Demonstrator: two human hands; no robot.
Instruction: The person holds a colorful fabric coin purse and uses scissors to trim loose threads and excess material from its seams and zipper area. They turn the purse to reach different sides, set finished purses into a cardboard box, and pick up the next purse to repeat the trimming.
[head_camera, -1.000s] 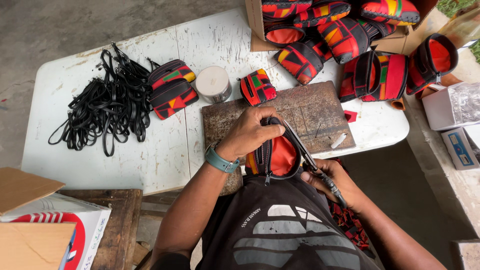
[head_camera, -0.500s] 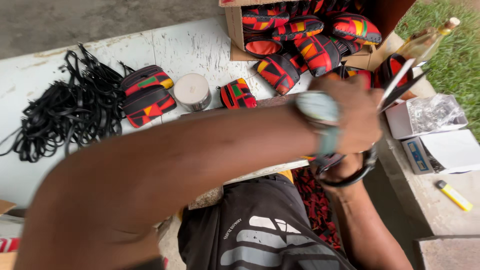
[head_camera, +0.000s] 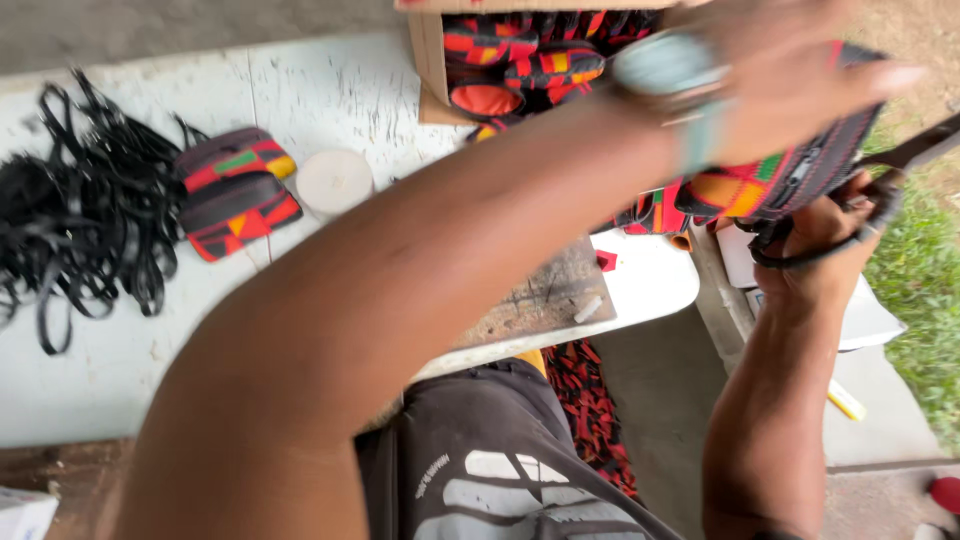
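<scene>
The left hand (head_camera: 790, 75) is lifted high, and its grip is closed around a bright red, black and yellow pouch (head_camera: 790, 180) that hangs just under it. The right hand (head_camera: 820, 245) sits right below the pouch, with its grip closed through the handles of black scissors (head_camera: 890, 185). Far off to the left of both hands, another pouch (head_camera: 235, 190), a round white tin (head_camera: 335, 182) and a pile of black straps (head_camera: 85, 215) lie on the white counter (head_camera: 150, 350).

Patchwork pouch (head_camera: 790, 180) in my left grip, black with red, orange and green panels, raised off the tabletop, tilted, black scissors (head_camera: 860, 215) looped on my right fingers beneath it
</scene>
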